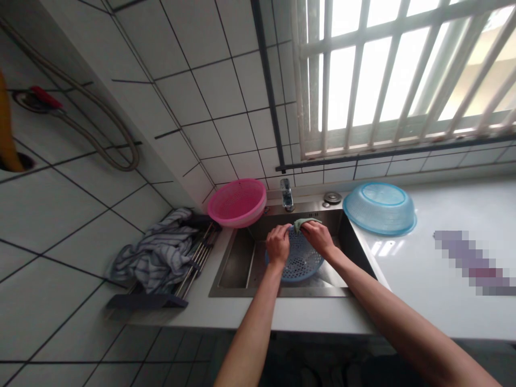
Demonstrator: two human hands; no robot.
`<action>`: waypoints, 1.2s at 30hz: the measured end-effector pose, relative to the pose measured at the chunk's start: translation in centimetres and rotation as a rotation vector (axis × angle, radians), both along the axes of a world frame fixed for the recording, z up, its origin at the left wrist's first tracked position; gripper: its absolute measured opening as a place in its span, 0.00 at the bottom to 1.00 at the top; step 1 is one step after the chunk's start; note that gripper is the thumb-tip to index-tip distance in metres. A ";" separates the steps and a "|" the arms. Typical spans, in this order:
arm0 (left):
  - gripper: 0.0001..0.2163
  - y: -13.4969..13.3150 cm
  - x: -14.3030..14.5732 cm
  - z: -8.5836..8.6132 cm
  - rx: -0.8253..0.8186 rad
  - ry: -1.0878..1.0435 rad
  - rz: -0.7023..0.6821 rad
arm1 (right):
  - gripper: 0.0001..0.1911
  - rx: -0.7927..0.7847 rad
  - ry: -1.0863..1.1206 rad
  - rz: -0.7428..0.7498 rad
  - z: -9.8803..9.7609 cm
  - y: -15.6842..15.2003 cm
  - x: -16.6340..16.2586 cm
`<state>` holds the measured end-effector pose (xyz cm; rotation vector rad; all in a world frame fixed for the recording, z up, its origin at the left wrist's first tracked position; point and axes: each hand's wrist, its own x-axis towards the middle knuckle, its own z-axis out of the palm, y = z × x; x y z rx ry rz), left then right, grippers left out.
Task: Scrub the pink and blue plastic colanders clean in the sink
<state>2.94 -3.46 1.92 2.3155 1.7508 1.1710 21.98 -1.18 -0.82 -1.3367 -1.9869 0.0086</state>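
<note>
Over the steel sink (234,263) I hold a blue perforated strainer basket (300,263). My left hand (278,244) grips its left rim with curled fingers. My right hand (318,236) is closed on a small green cloth (304,222) and presses it against the basket's upper rim. The faucet (286,194) stands just behind both hands.
A pink colander (237,202) sits upside down left of the faucet. A light blue colander (379,208) lies upside down on the white counter (423,279) at right. A striped towel (159,255) lies on a drying rack (193,269) at left. A barred window is above.
</note>
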 end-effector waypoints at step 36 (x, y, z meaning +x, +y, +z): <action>0.14 0.6 -1.4 0.2 0.058 -0.064 0.033 | 0.08 0.018 0.127 0.069 0.0 0.2 0.9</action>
